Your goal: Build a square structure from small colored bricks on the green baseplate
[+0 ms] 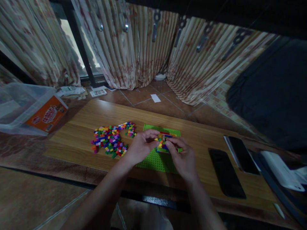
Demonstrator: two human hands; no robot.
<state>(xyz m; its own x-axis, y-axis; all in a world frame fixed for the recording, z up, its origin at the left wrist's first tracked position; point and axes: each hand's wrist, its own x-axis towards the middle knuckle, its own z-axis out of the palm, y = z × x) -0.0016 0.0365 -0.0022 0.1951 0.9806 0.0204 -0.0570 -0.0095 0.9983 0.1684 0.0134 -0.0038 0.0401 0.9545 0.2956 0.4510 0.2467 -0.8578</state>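
Build barely started imo: left hand and right hand both pinching small multicoloured plastic brick stack on flat green studded baseplate; big heap of loose coloured bricks nearby, unused.

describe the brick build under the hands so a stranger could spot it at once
Find the wooden table, then the bright green baseplate near its middle. On the plate, between the left hand and right hand, stands a small multicoloured brick build. Unlike the loose brick pile scattered to its left, its bricks are joined into one block that both hands touch.
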